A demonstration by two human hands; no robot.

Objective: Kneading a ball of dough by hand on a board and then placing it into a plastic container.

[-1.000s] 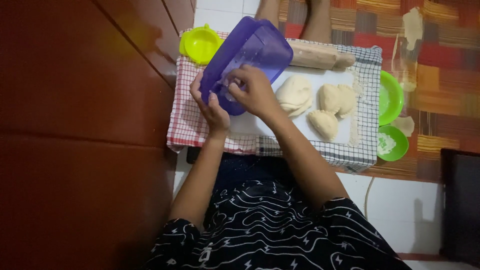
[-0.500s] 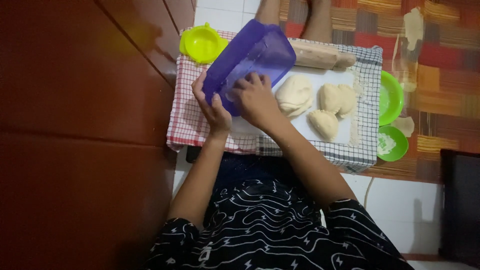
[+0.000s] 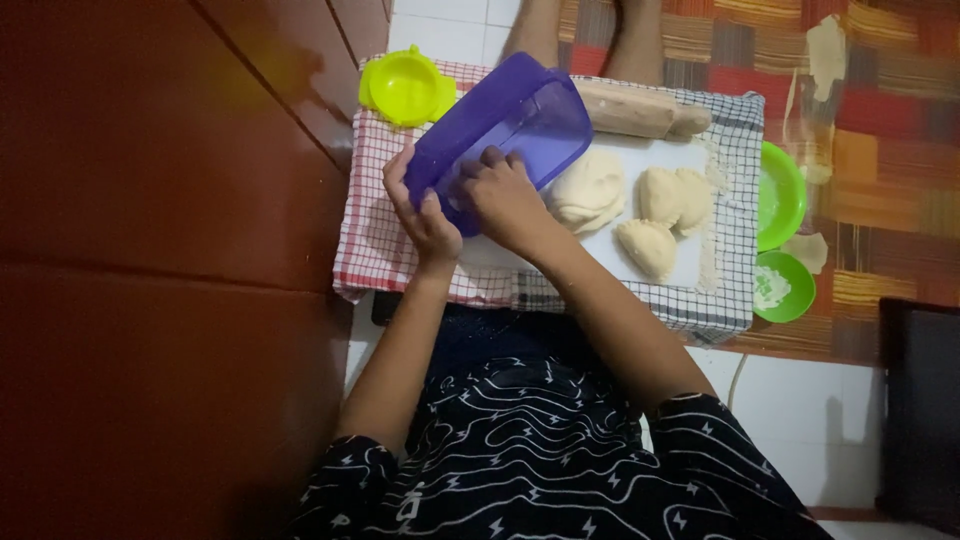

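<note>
A purple plastic container [image 3: 520, 115] lies tipped on its side over the checked cloth [image 3: 385, 230]. My left hand [image 3: 418, 205] grips its near rim from the left. My right hand [image 3: 505, 195] presses on the same rim, fingers curled over the edge. Just right of the hands sits a lump of pale dough [image 3: 590, 190] on a white board [image 3: 690, 270]. Beyond it lie folded dough pastries [image 3: 660, 215].
A wooden rolling pin [image 3: 640, 110] lies at the far side of the board. A yellow-green press mould [image 3: 405, 90] sits at the cloth's far left corner. Two green bowls [image 3: 780, 195] stand off the right edge. A dark wooden panel [image 3: 160, 250] fills the left. Someone's legs [image 3: 590, 30] show beyond the table.
The purple container has tilted and shifted slightly under my hands; my right hand has slid along its near rim. The dough and pastries have not moved.
</note>
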